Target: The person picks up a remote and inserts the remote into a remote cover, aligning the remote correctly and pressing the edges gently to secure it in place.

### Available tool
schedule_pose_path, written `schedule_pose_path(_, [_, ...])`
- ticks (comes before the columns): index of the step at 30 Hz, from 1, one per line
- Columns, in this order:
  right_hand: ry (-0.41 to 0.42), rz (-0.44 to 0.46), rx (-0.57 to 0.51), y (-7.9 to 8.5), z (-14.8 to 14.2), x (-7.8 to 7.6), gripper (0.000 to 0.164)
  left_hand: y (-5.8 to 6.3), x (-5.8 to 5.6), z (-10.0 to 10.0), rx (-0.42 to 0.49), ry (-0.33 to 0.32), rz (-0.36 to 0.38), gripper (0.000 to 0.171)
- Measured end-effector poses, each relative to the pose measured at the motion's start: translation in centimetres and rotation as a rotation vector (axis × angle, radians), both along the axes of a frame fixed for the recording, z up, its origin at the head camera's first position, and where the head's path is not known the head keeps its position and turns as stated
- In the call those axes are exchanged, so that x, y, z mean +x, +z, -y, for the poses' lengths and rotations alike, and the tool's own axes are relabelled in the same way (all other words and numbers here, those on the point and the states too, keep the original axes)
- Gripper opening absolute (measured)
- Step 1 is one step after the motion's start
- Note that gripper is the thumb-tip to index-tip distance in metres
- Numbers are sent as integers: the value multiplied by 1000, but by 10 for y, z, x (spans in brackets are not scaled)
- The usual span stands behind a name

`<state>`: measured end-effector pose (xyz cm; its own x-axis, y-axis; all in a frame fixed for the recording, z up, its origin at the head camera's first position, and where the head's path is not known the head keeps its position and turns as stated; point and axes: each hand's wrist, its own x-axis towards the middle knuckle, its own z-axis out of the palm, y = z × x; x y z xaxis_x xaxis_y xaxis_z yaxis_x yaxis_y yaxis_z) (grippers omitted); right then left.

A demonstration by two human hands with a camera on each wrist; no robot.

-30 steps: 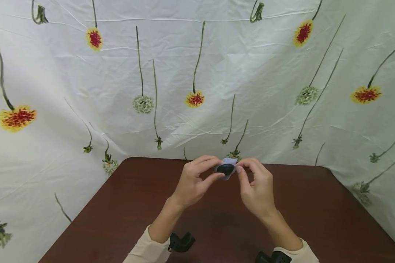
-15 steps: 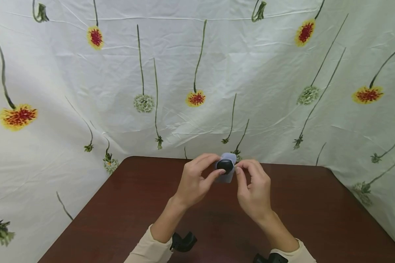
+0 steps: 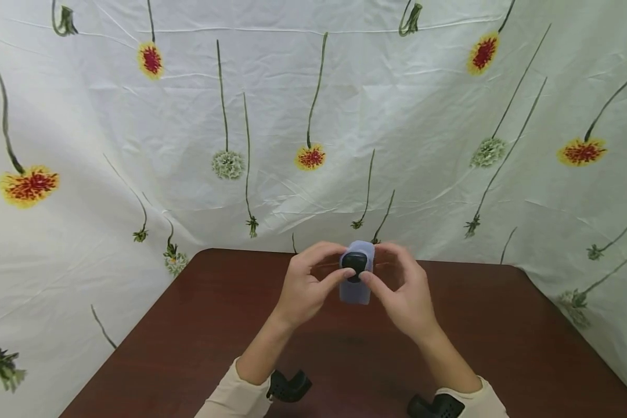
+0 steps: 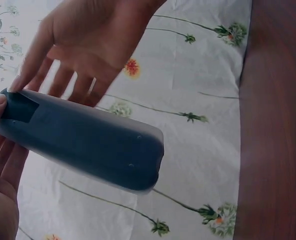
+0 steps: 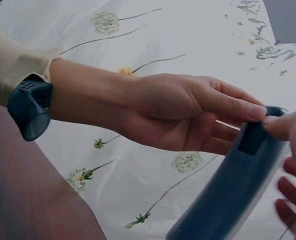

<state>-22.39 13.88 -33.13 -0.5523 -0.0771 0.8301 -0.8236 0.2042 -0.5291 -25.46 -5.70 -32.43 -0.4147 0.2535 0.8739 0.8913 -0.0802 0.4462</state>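
A long, pale-blue container (image 3: 355, 296) with rounded edges is held up over the table, its black cap-like part (image 3: 354, 261) facing me. My left hand (image 3: 305, 287) grips its left side, thumb on the black part and fingers behind. From the right, my right hand (image 3: 410, 293) grips it too, thumb tip at the black part's lower edge. In the left wrist view, the container body (image 4: 93, 142) slants down to the right, and both thumbs meet near its dark end (image 4: 20, 107). The right wrist view shows a dark notch (image 5: 252, 139) below the thumbs.
A dark reddish-brown table (image 3: 230, 325) lies under the hands. Behind and around it hangs a white cloth (image 3: 271, 104) printed with flowers. Black wrist devices (image 3: 289, 386) sit at both cuffs.
The container has tilted, so more of its pale body shows below the black part. My right thumb has come onto the front, and the right fingers have gone behind.
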Motion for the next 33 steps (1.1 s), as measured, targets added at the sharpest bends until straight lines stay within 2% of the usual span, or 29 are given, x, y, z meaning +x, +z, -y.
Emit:
schedule_pose_path(3, [69,99,47,-1,-3,-1,47,0,0,0,0,-32,17,31])
schedule_pose_path(5, [82,107,58,-2,-4,-2,45,0,0,1,-3,-56,39,30])
schedule_pose_path(8, [70,65,44,-1,-4,-2,41,0,-1,4,1,-81,81,26])
schedule_pose_path(10, [53,26,43,1,-4,-3,41,2,0,7,4,-75,97,23])
schedule_pose_path(15, [-34,-73,109,2,-3,-2,43,5,0,14,4,-16,92,17])
schedule_pose_path(19, [-58,-135,164,1,-2,-2,45,8,0,18,-7,-20,80,16])
schedule_pose_path(25, [-47,-188,189,1,-1,-2,45,10,2,20,-31,-52,118,11])
schedule_pose_path(29, [-57,-211,203,0,0,-2,43,11,3,21,-55,-50,160,12])
schedule_pose_path(33, [-74,-223,211,-2,2,-3,43,11,3,20,-68,-57,149,14])
